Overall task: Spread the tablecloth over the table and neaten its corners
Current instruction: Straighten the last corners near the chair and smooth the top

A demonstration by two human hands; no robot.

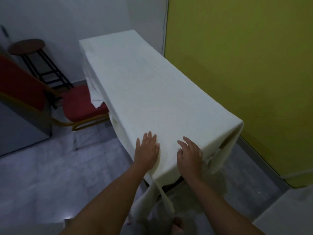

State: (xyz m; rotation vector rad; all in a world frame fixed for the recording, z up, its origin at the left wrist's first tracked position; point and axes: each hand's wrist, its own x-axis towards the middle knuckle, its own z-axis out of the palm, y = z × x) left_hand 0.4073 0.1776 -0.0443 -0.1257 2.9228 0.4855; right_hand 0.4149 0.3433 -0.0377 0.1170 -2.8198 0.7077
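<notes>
Straight fingers of the left hand [148,148] lie flat on the white tablecloth [152,92] at the tabletop's near end. The right hand [189,154] rests just beside it, fingers loosely bent, tips on the cloth, gripping nothing. The cloth covers the whole top and hangs unevenly off both near corners, with the table [175,183] frame showing beneath. A red chair [81,106] stands by the left edge.

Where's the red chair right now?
Head view, left side: the red chair sits beside the left drop of the tablecloth, in front of the stool.
</notes>
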